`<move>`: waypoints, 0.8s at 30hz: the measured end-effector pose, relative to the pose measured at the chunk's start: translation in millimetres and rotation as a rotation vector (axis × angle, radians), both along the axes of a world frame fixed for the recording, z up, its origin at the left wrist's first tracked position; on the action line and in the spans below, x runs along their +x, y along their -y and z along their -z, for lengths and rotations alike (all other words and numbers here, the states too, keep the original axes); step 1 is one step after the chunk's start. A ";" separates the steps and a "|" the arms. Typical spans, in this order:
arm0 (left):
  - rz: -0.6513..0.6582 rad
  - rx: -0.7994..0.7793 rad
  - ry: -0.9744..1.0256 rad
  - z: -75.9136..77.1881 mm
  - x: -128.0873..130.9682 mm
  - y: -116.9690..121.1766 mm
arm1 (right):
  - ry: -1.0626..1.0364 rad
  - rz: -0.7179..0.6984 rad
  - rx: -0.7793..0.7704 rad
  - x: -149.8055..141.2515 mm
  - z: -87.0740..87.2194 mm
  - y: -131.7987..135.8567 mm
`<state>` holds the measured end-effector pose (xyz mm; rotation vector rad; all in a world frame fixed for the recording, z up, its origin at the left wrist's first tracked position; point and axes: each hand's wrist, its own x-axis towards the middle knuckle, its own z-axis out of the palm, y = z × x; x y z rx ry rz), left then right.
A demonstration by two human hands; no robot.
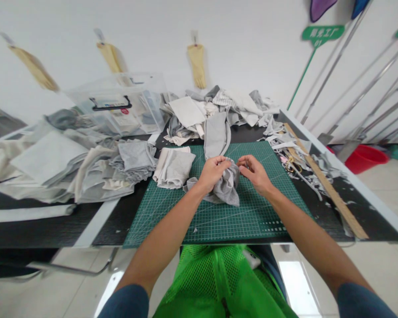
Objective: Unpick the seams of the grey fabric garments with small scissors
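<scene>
My left hand (211, 175) is closed on a crumpled grey cloth (228, 189), its thumb and fingers pinching the upper edge. The lower folds of the cloth hang over the green cutting mat (252, 221). Just right of the cloth, my right hand (257, 176) has its fingers curled and thumb brought in. Whatever lies between those fingertips is too small to make out. A long grey fabric piece (215, 132) lies beyond my hands, partly on the mat. Left of the cloth rests a folded stack of pale fabric (174, 168).
Fabric piles (53, 154) cover the table's left side, beside a clear plastic box (119, 108). More pieces (189, 110) are heaped at the back. To the right lie a wooden ruler (325, 181) and scraps (281, 137). A red bucket (365, 160) stands on the floor.
</scene>
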<state>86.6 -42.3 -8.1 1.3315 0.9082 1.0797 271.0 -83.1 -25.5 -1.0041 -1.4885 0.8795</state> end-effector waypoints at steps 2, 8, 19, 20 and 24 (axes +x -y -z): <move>-0.023 0.010 0.011 0.7 0.2 -0.5 | 0.065 0.039 0.055 1.0 -0.8 0.0; -0.086 0.011 0.048 2.1 0.1 -2.4 | 0.354 0.206 0.276 -2.8 0.4 0.6; -0.075 0.020 0.107 0.3 2.4 0.6 | 0.530 0.271 0.433 -12.2 4.7 4.9; -0.062 0.037 0.109 0.9 2.5 0.6 | 0.536 0.279 0.443 -12.4 5.4 4.6; -0.010 0.095 0.127 3.0 2.8 -0.5 | 0.566 0.311 0.471 -12.5 6.6 3.9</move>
